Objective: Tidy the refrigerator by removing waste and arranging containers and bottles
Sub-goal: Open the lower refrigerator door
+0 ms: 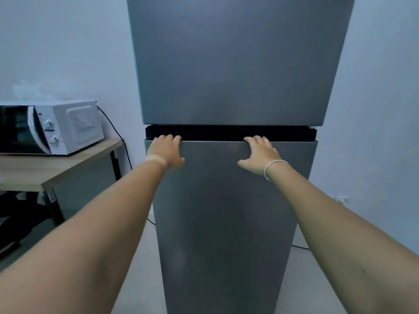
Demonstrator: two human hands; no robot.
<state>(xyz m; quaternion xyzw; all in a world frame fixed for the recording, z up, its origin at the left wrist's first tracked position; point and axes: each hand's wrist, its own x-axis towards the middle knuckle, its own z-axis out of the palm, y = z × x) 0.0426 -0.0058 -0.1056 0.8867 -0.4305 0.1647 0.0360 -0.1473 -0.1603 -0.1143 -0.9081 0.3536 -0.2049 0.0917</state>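
Observation:
A tall grey two-door refrigerator (229, 64) stands straight ahead with both doors closed. A dark gap separates the upper door from the lower door (226, 211). My left hand (166, 151) rests on the lower door's top edge near its left corner, fingers hooked over the rim into the gap. My right hand (260, 155), with a thin white bracelet at the wrist, lies on the same edge further right, fingertips over the rim and thumb spread on the door face. The fridge's contents are hidden.
A white microwave (65, 126) sits on a wooden table (56, 168) with black legs to the left, its black cable hanging beside the fridge. A wall socket (343, 199) is low on the right wall. Pale floor lies on both sides.

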